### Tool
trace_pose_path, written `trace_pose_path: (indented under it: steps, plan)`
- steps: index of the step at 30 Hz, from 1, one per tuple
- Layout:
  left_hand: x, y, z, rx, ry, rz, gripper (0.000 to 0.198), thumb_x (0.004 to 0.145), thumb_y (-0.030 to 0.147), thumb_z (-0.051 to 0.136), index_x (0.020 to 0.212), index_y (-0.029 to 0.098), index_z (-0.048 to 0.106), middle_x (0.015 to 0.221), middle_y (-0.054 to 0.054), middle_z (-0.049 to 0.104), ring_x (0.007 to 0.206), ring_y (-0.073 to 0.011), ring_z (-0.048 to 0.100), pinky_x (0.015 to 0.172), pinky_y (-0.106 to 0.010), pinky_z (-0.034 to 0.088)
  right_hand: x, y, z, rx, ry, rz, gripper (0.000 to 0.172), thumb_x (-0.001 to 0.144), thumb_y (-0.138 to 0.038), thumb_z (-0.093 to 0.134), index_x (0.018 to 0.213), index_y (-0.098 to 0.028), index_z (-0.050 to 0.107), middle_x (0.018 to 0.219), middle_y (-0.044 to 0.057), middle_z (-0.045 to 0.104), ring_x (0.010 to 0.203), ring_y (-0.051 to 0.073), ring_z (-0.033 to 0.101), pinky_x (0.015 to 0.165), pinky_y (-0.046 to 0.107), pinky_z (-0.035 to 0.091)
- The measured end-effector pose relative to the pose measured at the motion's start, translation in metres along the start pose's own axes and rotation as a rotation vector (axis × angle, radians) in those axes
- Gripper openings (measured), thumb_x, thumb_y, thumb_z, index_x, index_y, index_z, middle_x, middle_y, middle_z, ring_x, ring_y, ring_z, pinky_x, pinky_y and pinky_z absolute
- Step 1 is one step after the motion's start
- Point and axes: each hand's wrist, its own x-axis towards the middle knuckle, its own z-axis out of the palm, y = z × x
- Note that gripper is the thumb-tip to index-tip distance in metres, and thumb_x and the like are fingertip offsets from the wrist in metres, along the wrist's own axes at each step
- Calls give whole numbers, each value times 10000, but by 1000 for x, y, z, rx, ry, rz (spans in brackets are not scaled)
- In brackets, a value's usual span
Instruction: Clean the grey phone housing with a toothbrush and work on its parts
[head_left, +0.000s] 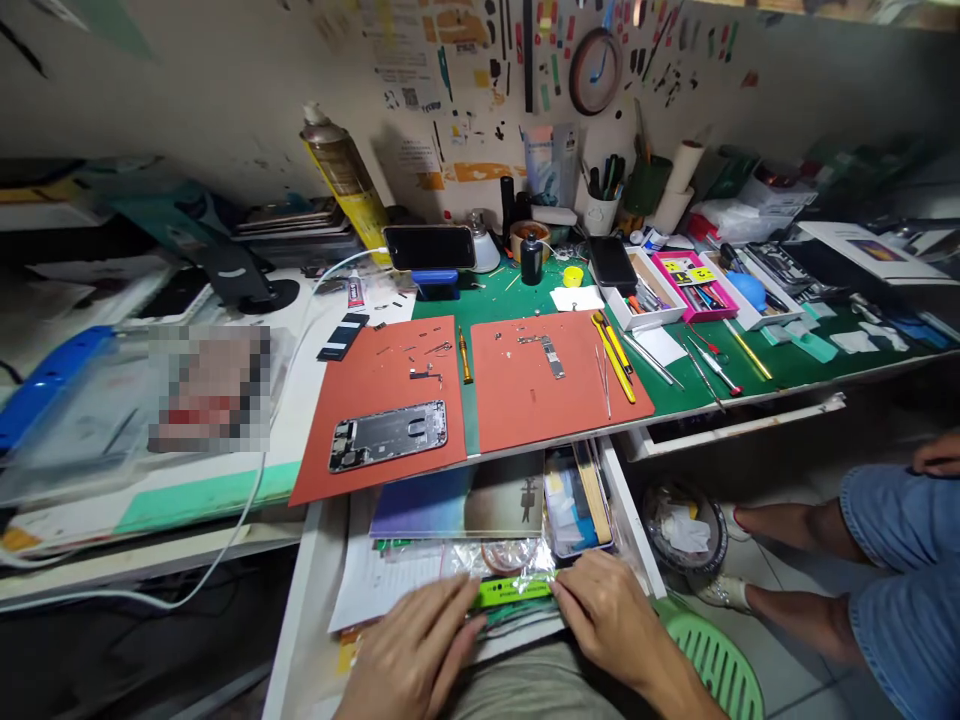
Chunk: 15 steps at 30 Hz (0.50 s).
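Note:
Over the open drawer [630,520] I hold a clear plastic packet with a bright yellow-green printed label [514,592]. At its left end is my left hand [416,640], fingers closed on it; my right hand [611,615] pinches the right end between thumb and fingers. What the packet contains I cannot make out. Behind it in the drawer lie a blue-and-brown booklet [457,505], white papers [379,585] and a small box [574,535] with odds and ends. Above, on an orange mat [315,450], rests an opened phone housing [388,436].
A second orange mat [555,415] carries a small circuit board [553,357], tweezers and a yellow cutter [615,360]. A screwdriver [465,357] lies between the mats. A phone [429,248] stands behind. Another person's legs [885,570] and a green stool [716,660] are at right.

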Motion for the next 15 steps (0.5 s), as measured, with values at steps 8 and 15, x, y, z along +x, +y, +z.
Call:
trace_pose_path:
  steps: [8,15]
  plan:
    - [84,-46,39,165,-398,53,715,1042,524,687,1682,332,432,1743,-177,398,1499,-438,507,1179,-597,460,19,-2,-21,-66,44,30,262,1114,-215,493,958,-198,703,904,54,705,912,204,629,870,342,477]
    - [54,-53,29,167,-454,4,612,1096,513,586,1656,287,488,1680,-219,475,1463,-456,521,1145,-612,459,34,-1,-19,-183,-50,167,295,1114,-182,422,1055,-169,711,1001,96,733,971,227,669,916,352,498]
